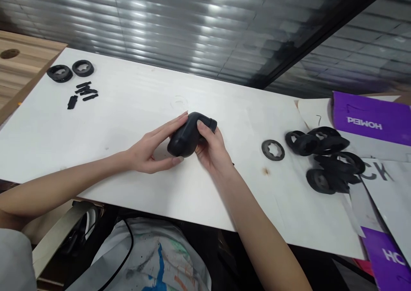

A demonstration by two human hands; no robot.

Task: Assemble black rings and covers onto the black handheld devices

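Both my hands are on a smooth black rounded part (184, 139) with a short collar at its upper right end, held above the white table. My left hand (156, 145) has its fingers along the upper left side and its thumb at the bottom end. My right hand (212, 145) grips the collar end, thumb on top and fingers curled beneath, partly hidden. To the right of it lies a flat black ring (272, 150) with a notched inner edge. Beyond that is a pile of black curved parts (340, 162).
At the table's far left are two stacks of black rings (83, 68) and several small black strips (86, 90). A hex key (318, 120) lies at the right, near purple and white packaging (372, 120). A slatted metallic wall (160, 25) borders the back edge.
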